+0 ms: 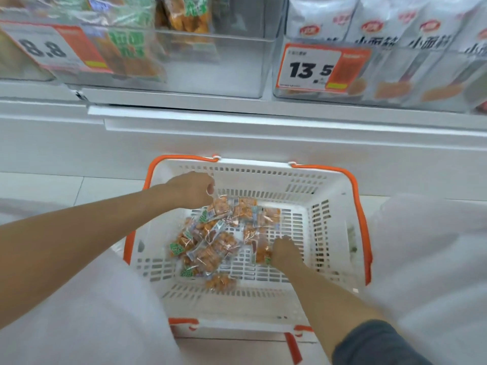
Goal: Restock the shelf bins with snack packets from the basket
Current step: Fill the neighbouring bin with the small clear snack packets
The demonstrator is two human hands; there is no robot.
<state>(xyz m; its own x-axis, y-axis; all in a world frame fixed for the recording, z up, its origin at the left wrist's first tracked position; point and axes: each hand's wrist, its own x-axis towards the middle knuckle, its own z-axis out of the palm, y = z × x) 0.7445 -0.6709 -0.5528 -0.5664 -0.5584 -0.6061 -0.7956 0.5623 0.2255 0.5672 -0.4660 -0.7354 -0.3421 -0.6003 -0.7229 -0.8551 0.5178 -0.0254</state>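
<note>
In the basket (263,171), my left grip (192,189) and right grip (286,250) each pinch slick packets (210,248); a thin hold may drop them.

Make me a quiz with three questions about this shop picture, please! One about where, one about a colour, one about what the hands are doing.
1. Where are the loose snack packets?
A. in the white basket
B. on the floor
C. on the shelf

2. What colour are the basket's handles?
A. blue
B. orange
C. green

3. What are the left hand and right hand doing?
A. holding a price tag
B. hanging at the person's sides
C. reaching into the basket, fingers on packets

Answers: 1 A, the packets lie piled on the basket's slotted bottom; 2 B, both looped handles are orange against the white walls; 3 C, each hand's fingers curl onto a packet in the pile.
</note>
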